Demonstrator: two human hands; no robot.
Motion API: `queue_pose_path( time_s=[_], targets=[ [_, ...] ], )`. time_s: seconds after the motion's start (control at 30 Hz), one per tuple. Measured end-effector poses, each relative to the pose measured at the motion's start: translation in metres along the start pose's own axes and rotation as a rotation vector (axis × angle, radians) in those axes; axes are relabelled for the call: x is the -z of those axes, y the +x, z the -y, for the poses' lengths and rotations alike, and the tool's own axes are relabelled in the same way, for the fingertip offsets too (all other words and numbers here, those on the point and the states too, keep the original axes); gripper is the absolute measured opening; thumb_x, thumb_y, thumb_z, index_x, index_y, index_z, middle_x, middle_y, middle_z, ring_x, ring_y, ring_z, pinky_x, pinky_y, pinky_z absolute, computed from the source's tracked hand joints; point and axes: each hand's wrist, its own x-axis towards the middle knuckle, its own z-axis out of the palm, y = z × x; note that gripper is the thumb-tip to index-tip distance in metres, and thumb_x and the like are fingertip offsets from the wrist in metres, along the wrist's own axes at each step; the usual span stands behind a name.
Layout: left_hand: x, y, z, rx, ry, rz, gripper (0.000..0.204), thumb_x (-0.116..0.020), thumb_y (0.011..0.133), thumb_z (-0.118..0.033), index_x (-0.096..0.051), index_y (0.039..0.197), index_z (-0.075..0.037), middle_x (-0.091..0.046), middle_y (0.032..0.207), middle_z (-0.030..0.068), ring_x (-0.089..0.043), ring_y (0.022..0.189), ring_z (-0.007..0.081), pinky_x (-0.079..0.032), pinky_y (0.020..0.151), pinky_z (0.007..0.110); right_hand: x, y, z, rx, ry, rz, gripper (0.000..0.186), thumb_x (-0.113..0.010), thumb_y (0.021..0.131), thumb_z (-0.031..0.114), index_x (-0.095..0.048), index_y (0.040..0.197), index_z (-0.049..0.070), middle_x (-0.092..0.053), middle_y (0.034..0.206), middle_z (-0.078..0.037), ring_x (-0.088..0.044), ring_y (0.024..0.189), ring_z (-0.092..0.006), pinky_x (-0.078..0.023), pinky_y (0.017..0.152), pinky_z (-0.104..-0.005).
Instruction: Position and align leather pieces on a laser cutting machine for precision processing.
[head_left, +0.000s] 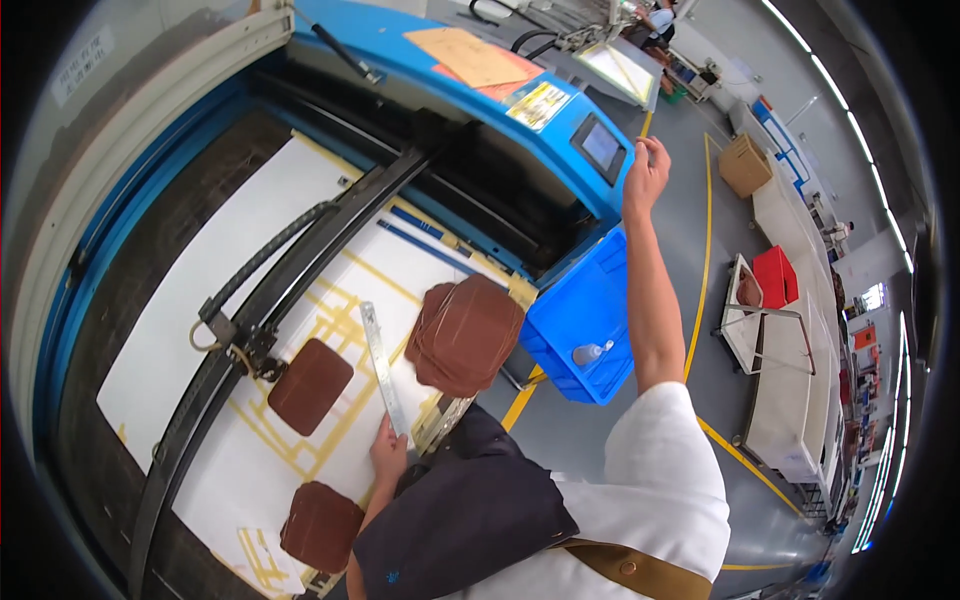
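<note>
My left hand [389, 447] grips the lower end of a steel ruler [376, 355] lying on the white, yellow-taped bed [215, 470] of a blue machine. A single brown rounded piece [310, 388] is left of the ruler, a larger stack [462, 330] of such pieces is right of it, and another stack [320, 525] lies nearer me. Above the bed runs a black gantry with a head [250, 350]. My right hand [645, 175] is raised at the edge of the machine's screen [600, 145], fingers loosely bent and apart, with nothing visible in them; whether it touches the panel is unclear.
A blue bin [560, 355] with a small bottle sits right of the bed. Farther right are a trolley [740, 330] with a red container, a cardboard box [744, 165] and long pale units along the yellow floor line. A person [657, 25] works at the far back.
</note>
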Motion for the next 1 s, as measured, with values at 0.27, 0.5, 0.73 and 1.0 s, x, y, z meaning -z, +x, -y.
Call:
queue_pose_path(
  time_s=[0.27,0.5,0.73,1.0],
  targets=[
    [-0.003,0.001,0.019,-0.026,-0.022,-0.037,0.066,-0.064,0.086,0.005,-0.043,0.149,-0.001,-0.058,0.086,-0.0003,-0.056,0.070,0.0058,-0.047,0.065,0.021,-0.027,0.025,-0.095,-0.157,-0.270,0.358,0.027,-0.060,0.090,0.025,-0.074,0.096,0.003,-0.071,0.102,-0.018,-0.066,0.100,-0.0329,-0.049,0.090,-0.0379],
    [-0.001,0.009,-0.001,-0.006,-0.140,0.007,0.065,-0.065,0.086,0.003,-0.046,0.148,-0.005,-0.058,0.085,0.0003,-0.056,0.070,0.0065,-0.048,0.065,0.023,-0.013,0.030,-0.090,-0.357,-0.171,0.322,0.026,-0.066,0.088,0.028,-0.077,0.100,0.008,-0.075,0.096,-0.013,-0.070,0.090,-0.0246,-0.052,0.085,-0.0356],
    [-0.007,-0.002,-0.007,-0.053,0.085,-0.115,0.065,-0.068,0.085,-0.008,-0.048,0.146,-0.008,-0.061,0.082,0.0095,-0.061,0.069,0.0196,-0.052,0.068,0.033,0.041,-0.091,0.071,0.118,0.269,0.378,0.007,-0.063,0.090,0.003,-0.068,0.095,0.001,-0.068,0.088,-0.006,-0.064,0.078,-0.0140,-0.049,0.068,-0.0271],
    [-0.005,0.001,-0.035,-0.069,0.390,-0.142,0.057,-0.074,0.080,-0.014,-0.058,0.134,-0.012,-0.056,0.093,0.0108,-0.061,0.072,0.0269,-0.051,0.070,0.040,0.073,-0.264,0.038,-1.043,0.031,1.330,0.011,-0.068,0.088,0.006,-0.067,0.097,0.000,-0.069,0.083,-0.006,-0.065,0.070,-0.0112,-0.054,0.060,-0.0264]
  ],
)
